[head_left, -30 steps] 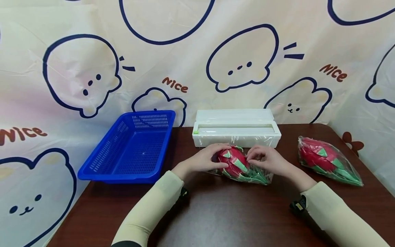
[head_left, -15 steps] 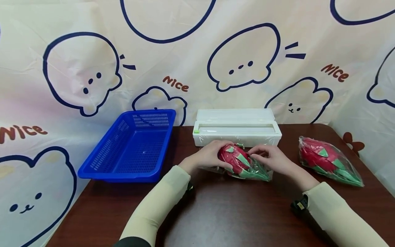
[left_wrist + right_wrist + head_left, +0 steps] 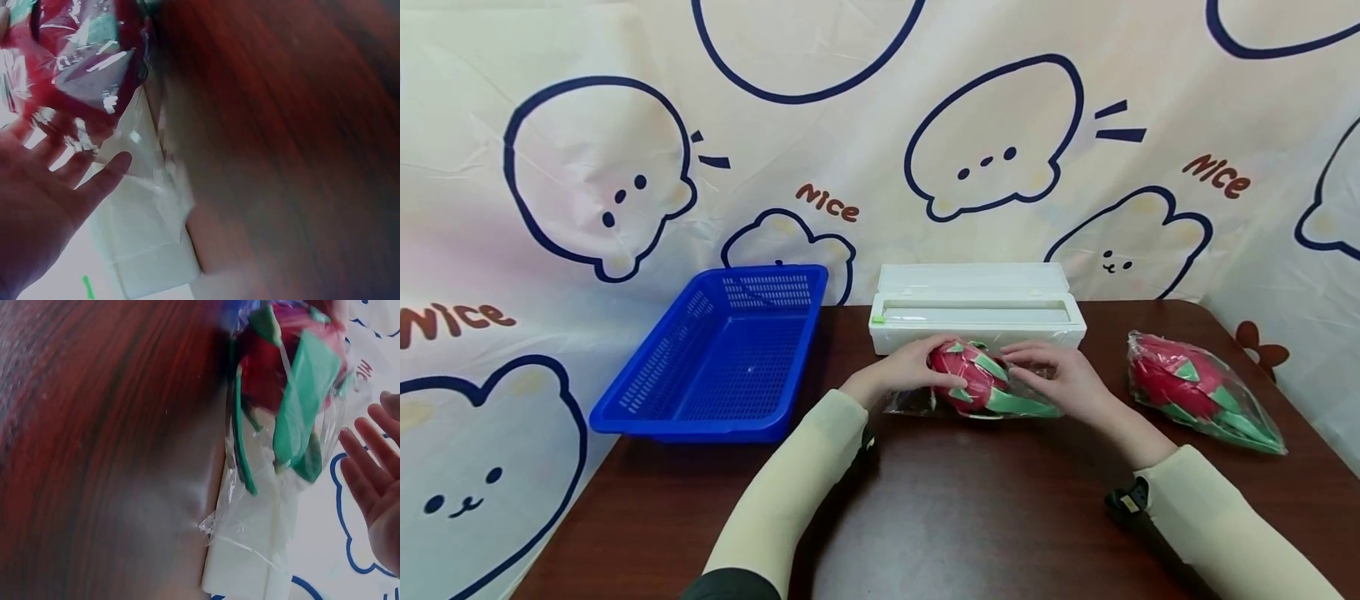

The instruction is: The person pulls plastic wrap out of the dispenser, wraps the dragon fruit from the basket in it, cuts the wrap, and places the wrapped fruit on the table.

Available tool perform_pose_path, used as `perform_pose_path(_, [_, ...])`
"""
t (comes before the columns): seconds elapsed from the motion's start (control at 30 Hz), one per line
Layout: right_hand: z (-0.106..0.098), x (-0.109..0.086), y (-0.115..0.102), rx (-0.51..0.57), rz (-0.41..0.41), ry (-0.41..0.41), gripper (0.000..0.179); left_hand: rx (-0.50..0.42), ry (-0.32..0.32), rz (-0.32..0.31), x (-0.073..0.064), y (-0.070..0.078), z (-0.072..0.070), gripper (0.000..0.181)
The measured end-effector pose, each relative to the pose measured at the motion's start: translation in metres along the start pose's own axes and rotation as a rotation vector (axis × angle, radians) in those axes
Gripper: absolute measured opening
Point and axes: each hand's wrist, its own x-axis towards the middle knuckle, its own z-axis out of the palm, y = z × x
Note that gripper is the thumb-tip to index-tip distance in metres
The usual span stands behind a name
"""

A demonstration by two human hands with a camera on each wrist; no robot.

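In the head view a red dragon fruit (image 3: 967,379) with green scales lies on the table in front of the white box, wrapped in clear film. My left hand (image 3: 904,371) holds its left side, thumb at the front and fingers behind. Loose film (image 3: 910,402) spreads out below that hand. At the fruit's right end is my right hand (image 3: 1063,379), its fingertips close over the wrap. The right wrist view shows the right hand (image 3: 378,481) with extended fingers, beside the green scale tips (image 3: 300,406). Film stretches over the left fingers (image 3: 62,150) in the left wrist view.
Behind the fruit stands a white cling film box (image 3: 977,333) with its lid raised. A blue plastic basket (image 3: 700,429) is at the left. Another film-wrapped dragon fruit (image 3: 1195,387) lies at the right of the brown table (image 3: 955,508). A patterned cloth (image 3: 865,125) hangs behind.
The dragon fruit has turned, its green tips swinging from the lower right to point right, and shifted slightly back. The left hand moved right with it; the right fingers went from pinching to straighter.
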Motion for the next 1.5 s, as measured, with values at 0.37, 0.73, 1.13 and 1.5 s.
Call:
perform_pose_path(0.37, [0.002, 0.011, 0.003, -0.055, 0.050, 0.054, 0.008, -0.073, -0.004, -0.021, 0.003, 0.004, -0.001, 0.069])
perform_pose_path(0.73, [0.011, 0.024, 0.014, -0.085, 0.122, -0.005, 0.005, -0.084, 0.003, -0.024, 0.002, 0.002, 0.000, 0.071])
perform_pose_path(1.13, [0.005, 0.015, 0.014, -0.090, 0.119, 0.023, 0.012, -0.070, 0.014, -0.048, 0.003, 0.008, 0.001, 0.069])
perform_pose_path(1.5, [0.009, 0.000, 0.013, -0.096, 0.136, -0.197, 0.073, 0.007, 0.090, -0.042, 0.010, 0.005, 0.007, 0.062])
